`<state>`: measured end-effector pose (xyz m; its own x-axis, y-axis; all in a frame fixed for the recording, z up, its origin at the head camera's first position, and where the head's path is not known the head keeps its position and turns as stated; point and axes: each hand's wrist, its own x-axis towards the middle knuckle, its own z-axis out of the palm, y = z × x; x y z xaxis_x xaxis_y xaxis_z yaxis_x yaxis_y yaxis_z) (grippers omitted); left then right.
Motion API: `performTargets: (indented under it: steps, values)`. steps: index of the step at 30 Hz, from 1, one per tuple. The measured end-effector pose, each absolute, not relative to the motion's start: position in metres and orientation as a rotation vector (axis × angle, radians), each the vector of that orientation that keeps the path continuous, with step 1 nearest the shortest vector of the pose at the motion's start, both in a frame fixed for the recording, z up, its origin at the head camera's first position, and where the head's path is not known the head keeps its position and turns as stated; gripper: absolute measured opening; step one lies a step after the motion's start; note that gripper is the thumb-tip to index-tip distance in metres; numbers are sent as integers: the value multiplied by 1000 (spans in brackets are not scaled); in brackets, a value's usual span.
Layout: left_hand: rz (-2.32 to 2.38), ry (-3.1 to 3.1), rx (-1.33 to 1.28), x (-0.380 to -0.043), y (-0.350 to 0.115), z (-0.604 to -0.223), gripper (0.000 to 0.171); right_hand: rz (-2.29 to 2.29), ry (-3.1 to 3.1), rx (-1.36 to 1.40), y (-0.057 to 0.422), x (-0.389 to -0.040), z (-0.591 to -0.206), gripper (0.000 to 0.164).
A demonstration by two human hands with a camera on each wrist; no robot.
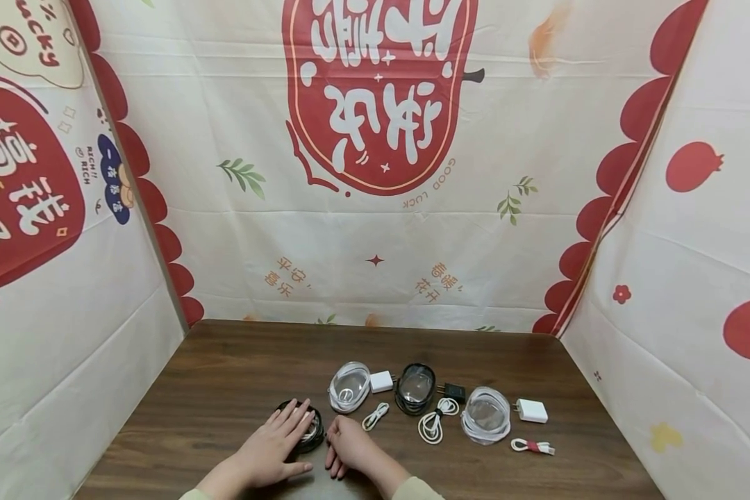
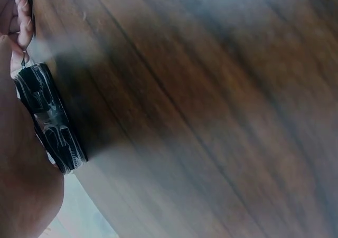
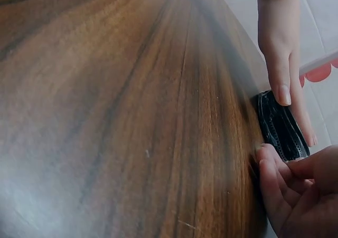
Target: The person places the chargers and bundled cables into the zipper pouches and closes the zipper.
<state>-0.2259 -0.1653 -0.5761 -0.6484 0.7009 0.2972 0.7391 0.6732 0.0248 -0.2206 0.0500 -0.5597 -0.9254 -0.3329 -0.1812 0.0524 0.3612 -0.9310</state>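
A small oval zip case with black trim lies on the table at front left, and zipper teeth run along its side in the right wrist view. My left hand rests on its top with the fingers straight, covering much of it. At the case's right end, my right hand has curled fingers and pinches the zipper pull. A thin dark loop shows between those fingers and the case in the left wrist view. The pull itself is mostly hidden by the fingertips.
To the right lie white-trimmed oval cases, another black-trimmed case, white chargers, a black charger and bundled white cables. Printed cloth walls bound the brown table.
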Motion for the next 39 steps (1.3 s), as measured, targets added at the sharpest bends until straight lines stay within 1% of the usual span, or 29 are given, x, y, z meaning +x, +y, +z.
performTargets:
  steps: [6, 18, 29, 39]
  values:
    - [-169, -2588, -1122, -223, -164, -578, 85, -1619, 2219, -217, 46, -212, -559, 15]
    - [-178, -2568, -1097, -221, -161, -577, 81, -1691, 2171, -242, 35, -202, -559, 14]
    - [-155, -2591, -1057, -221, -159, -573, 81, -1674, 2235, -212, 45, -213, -560, 11]
    - [-215, -2598, -1050, -214, -156, -563, 80, -1673, 2267, -171, 50, -233, -556, 14]
